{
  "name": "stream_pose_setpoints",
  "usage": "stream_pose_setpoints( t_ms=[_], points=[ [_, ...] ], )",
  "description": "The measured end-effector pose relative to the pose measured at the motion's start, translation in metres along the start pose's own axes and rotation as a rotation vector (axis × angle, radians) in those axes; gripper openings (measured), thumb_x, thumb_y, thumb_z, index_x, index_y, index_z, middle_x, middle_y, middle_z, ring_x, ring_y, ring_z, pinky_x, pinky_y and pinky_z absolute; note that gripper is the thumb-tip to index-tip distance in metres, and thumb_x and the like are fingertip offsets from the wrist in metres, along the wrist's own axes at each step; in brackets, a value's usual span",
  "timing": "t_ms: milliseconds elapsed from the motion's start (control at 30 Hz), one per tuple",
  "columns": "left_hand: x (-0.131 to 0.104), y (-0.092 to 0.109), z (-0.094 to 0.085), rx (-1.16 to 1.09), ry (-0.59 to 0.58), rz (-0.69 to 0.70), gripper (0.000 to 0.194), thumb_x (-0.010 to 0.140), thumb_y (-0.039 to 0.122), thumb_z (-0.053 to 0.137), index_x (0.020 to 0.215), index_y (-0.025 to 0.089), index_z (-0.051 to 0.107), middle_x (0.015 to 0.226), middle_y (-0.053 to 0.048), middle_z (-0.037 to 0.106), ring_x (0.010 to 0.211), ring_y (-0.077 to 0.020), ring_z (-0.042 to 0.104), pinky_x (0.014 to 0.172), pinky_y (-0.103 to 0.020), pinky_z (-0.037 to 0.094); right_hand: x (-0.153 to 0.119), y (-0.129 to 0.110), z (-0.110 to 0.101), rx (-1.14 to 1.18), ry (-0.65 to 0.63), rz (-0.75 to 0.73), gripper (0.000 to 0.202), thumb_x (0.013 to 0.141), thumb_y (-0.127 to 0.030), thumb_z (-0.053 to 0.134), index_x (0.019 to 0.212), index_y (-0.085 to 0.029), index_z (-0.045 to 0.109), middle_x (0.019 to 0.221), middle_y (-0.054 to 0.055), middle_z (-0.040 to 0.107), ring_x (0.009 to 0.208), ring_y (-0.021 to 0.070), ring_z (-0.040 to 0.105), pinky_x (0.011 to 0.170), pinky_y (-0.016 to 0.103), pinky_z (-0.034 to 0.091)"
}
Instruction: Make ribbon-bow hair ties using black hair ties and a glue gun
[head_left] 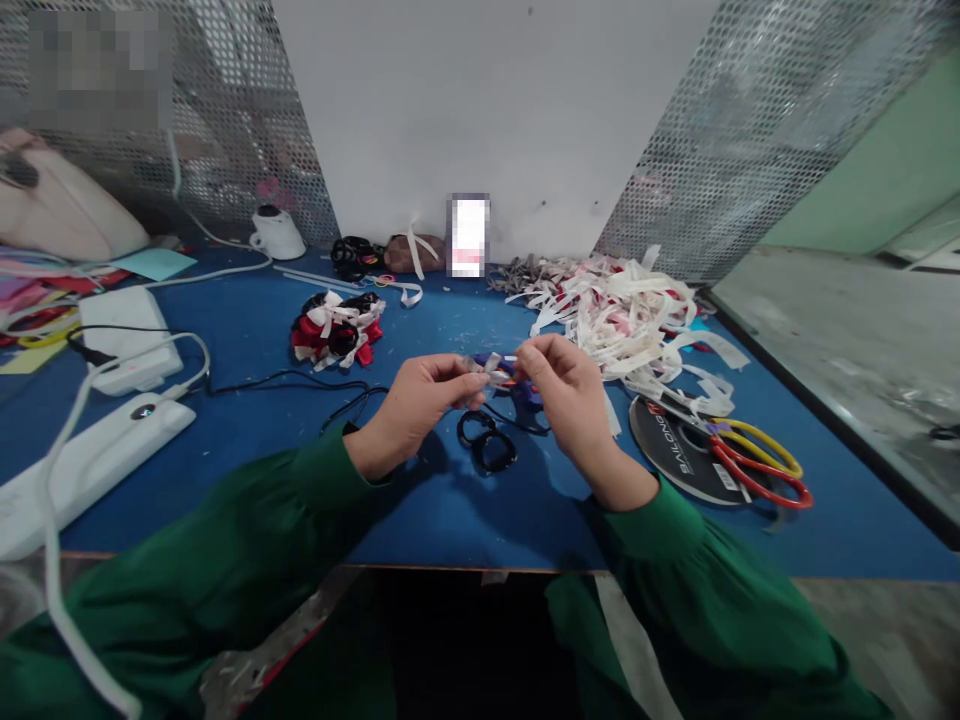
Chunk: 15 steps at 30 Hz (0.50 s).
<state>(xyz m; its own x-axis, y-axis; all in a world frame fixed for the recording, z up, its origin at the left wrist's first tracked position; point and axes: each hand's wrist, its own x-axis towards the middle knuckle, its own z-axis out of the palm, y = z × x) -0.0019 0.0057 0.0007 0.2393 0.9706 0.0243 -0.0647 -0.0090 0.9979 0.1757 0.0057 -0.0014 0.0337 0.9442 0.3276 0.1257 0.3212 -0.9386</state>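
Both hands are held close together above the middle of the blue table (420,520). My left hand (427,400) pinches a small pale ribbon (493,372) between thumb and fingers. Facing it, my right hand (568,390) is closed in a pinch at the ribbon's other side; the exact grip is too small to make out. Partly hidden behind the hands lies a blue tool (528,394) with a black cord. Just below the fingers, black elastic hair ties (495,450) rest on the table.
At right are a heap of white ribbon strips (615,310), a black spool (667,455) and scissors with red and yellow handles (761,465). Finished-looking red, black and white bows (337,330) lie at left, near a white power strip (97,470). A lit phone (468,235) stands behind.
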Motion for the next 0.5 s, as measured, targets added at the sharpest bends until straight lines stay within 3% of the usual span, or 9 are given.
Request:
stream_pose_setpoints(
  t_ms=[167,267,500],
  points=[
    [0.0008,0.0004,0.0006,-0.075,0.104,0.009,0.022,0.073,0.034,0.081,0.071,0.015,0.070,0.065,0.000,0.065,0.063,-0.0112,0.054,0.064,-0.025,0.040,-0.0067,-0.0012,0.0040,-0.098,-0.108,0.053,0.035,0.084,-0.048,0.069,0.066,-0.020,0.059,0.057,-0.002,0.055,0.055,0.0116,0.045,0.055,0.028,0.034],
    [0.0001,-0.0006,0.0018,-0.069,0.096,0.006,0.020,0.073,0.032,0.081,0.069,0.015,0.071,0.065,0.001,0.063,0.063,-0.0101,0.051,0.062,-0.024,0.038,-0.0092,0.0011,0.0071,-0.158,-0.080,0.028,0.032,0.085,-0.042,0.069,0.065,-0.020,0.058,0.057,-0.002,0.054,0.056,0.0117,0.044,0.055,0.028,0.033],
    [0.0010,-0.0051,0.0054,-0.323,0.139,-0.144,0.017,0.065,0.025,0.085,0.070,0.014,0.074,0.072,-0.001,0.064,0.066,-0.0101,0.053,0.064,-0.024,0.041,-0.0099,0.0048,0.0089,-0.235,-0.134,-0.075,0.024,0.087,-0.030,0.064,0.066,-0.021,0.056,0.061,-0.003,0.056,0.059,0.0124,0.046,0.059,0.028,0.036]
  ],
)
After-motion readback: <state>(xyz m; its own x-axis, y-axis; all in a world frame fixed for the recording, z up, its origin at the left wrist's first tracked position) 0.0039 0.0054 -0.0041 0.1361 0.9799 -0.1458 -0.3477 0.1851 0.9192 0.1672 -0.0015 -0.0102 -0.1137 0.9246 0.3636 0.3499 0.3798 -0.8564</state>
